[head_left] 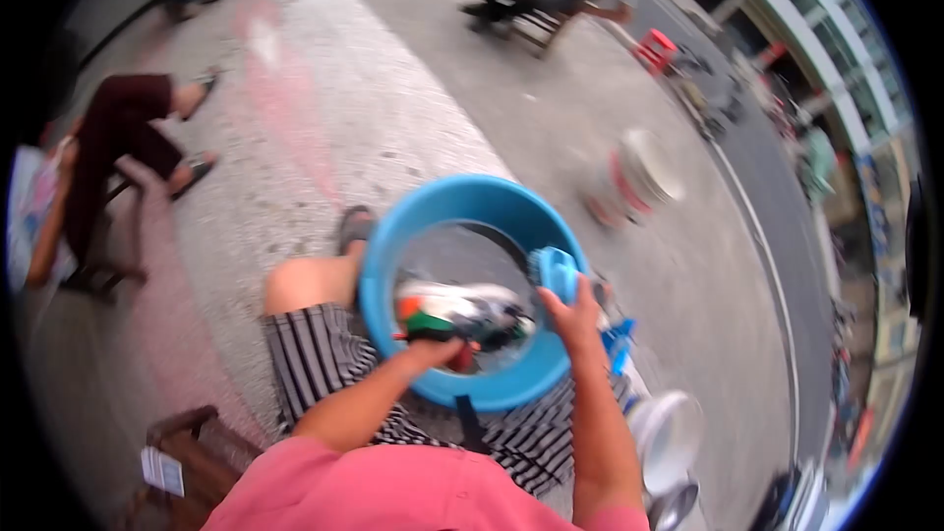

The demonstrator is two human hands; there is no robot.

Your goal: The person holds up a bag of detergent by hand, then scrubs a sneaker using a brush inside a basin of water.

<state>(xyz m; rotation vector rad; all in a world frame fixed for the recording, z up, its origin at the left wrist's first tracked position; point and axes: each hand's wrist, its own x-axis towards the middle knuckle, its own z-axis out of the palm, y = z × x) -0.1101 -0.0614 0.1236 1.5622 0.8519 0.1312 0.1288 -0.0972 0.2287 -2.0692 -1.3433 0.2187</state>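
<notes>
A large blue basin (472, 187) rests between the person's knees with dark water in it. Inside lies a shoe (462, 305), white with orange, green and dark patches, blurred by motion. My left hand (442, 352) reaches over the near left rim and has its fingers round the heel end of the shoe; the fingertips are partly hidden. At the right rim my right hand (573, 310) holds a light blue brush (557, 273), its bristles facing left toward the shoe.
A white bucket (634, 177) stands beyond the basin at the right, and another bucket (678, 433) near the right elbow. Seated people are at the left and the top. A wooden chair (192, 462) is at lower left, a red stool (655, 49) farther off.
</notes>
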